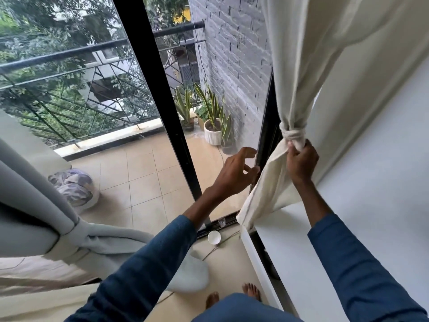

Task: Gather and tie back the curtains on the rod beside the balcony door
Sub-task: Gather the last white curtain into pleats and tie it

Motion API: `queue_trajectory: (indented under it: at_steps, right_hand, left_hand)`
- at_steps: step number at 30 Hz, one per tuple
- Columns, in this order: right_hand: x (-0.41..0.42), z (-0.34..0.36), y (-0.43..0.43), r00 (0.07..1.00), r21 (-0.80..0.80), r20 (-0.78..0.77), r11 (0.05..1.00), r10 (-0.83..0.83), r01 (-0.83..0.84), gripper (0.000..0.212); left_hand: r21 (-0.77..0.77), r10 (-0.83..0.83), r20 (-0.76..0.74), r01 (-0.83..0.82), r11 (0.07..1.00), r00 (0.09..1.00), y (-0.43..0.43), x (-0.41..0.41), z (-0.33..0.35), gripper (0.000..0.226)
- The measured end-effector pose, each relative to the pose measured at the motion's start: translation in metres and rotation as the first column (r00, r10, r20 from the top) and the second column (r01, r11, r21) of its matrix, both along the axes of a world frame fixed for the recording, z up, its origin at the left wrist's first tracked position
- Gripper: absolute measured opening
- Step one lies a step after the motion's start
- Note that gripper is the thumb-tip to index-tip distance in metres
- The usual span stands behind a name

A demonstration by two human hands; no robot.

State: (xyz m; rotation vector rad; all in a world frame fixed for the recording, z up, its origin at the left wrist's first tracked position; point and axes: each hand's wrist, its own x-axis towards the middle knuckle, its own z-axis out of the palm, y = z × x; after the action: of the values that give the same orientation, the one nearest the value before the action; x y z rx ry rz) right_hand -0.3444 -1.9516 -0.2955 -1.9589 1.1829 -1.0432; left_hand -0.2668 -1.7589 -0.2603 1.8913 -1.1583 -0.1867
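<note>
A cream curtain (308, 73) hangs at the right of the balcony door, gathered and tied in a knot (293, 133). My right hand (301, 162) grips the cloth just under the knot, and the loose tail (267, 189) drops below it. My left hand (234, 171) hovers left of the tail with fingers spread, holding nothing. At the left, a grey curtain (34, 194) is bunched and bound by a tied band (81, 238).
The black door frame (162, 89) and glass stand ahead, with potted plants (212, 122) on the balcony behind. A white ledge (348, 228) runs along the right. A small white cup (214, 237) and a cord lie by the door track. My bare feet (232, 296) show below.
</note>
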Motion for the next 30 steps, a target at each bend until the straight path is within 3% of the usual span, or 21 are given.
queue_trajectory:
  at_steps: [3, 8, 11, 18, 23, 26, 30]
  right_hand:
    - [-0.003, -0.011, -0.003, 1.0, -0.024, 0.015, 1.0, -0.003, 0.004, 0.027]
    - [-0.006, -0.026, 0.02, 0.978, 0.034, -0.036, 0.979, 0.203, -0.202, 0.026]
    - [-0.006, -0.027, 0.032, 0.952, 0.103, -0.069, 0.951, 0.298, -0.29, 0.037]
    - [-0.008, -0.052, 0.047, 0.923, 0.253, -0.09, 0.904, 0.375, -0.343, 0.05]
    - [-0.01, -0.082, 0.06, 0.904, 0.379, -0.197, 0.88, 0.379, -0.286, 0.052]
    - [-0.009, -0.095, 0.076, 0.891, 0.551, -0.163, 0.788, 0.424, -0.275, 0.061]
    - [-0.015, -0.108, 0.113, 0.881, 0.725, -0.036, 0.619, 0.471, -0.302, 0.05]
  left_hand:
    - [0.057, 0.001, -0.005, -0.001, 0.998, 1.0, -0.001, -0.005, -0.007, 0.038]
    - [0.105, 0.036, -0.041, -0.031, 0.994, 0.999, -0.011, -0.01, -0.014, 0.057]
    - [0.129, 0.047, -0.036, -0.042, 0.991, 0.998, -0.017, -0.008, -0.012, 0.068]
    - [0.074, 0.074, 0.015, -0.075, 0.994, 0.997, -0.008, 0.003, -0.018, 0.059]
    - [0.164, 0.127, 0.007, -0.126, 0.978, 0.992, 0.007, 0.006, -0.033, 0.04]
    - [0.202, 0.184, -0.017, -0.177, 0.963, 0.983, 0.012, 0.008, -0.05, 0.018]
    - [0.232, 0.194, -0.026, -0.183, 0.955, 0.981, 0.018, 0.002, -0.061, 0.01]
